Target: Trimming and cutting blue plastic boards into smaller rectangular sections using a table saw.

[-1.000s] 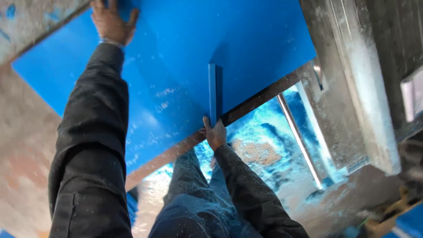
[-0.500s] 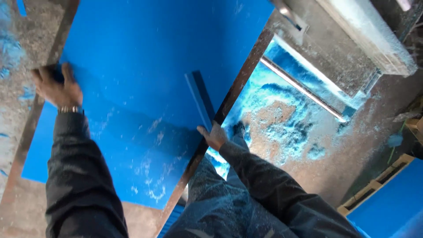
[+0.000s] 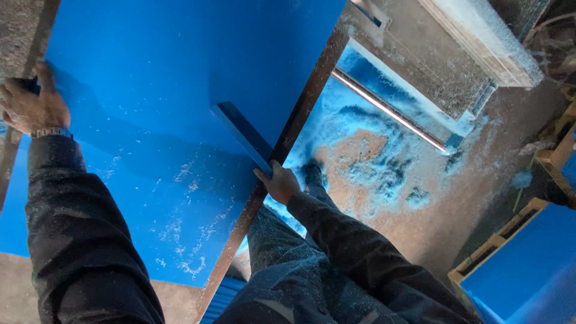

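Nearest the camera, the person's dark trouser legs stood over a floor (image 3: 414, 198) thick with blue and pale sawdust. The right hand (image 3: 279, 183) was curled around the near end of a narrow blue strip (image 3: 243, 135), fingers folded onto its tip at the edge of the tabletop (image 3: 288, 141). The strip lay angled on top of a large blue sheet (image 3: 150, 108), touching it along its length.

The sheet covered most of the tabletop and looked flat, stiff and smooth (likely rigid plastic or foam board, though which cannot be told). Its surface was dusted with fine chips, so it would probably slide easily and be slippery under a flat palm; a grip on the edges seemed the safer hold, and its width suggested two hands set well apart. The strip seemed light enough for one hand.

Further out, the left hand (image 3: 30, 105) gripped the sheet's far left edge, fingers wrapped over the rim, a watch at the wrist.

Beyond the tabletop stood a dusty machine frame (image 3: 456, 54) with a metal rail (image 3: 390, 111), and stacked blue panels (image 3: 528, 264) at lower right.
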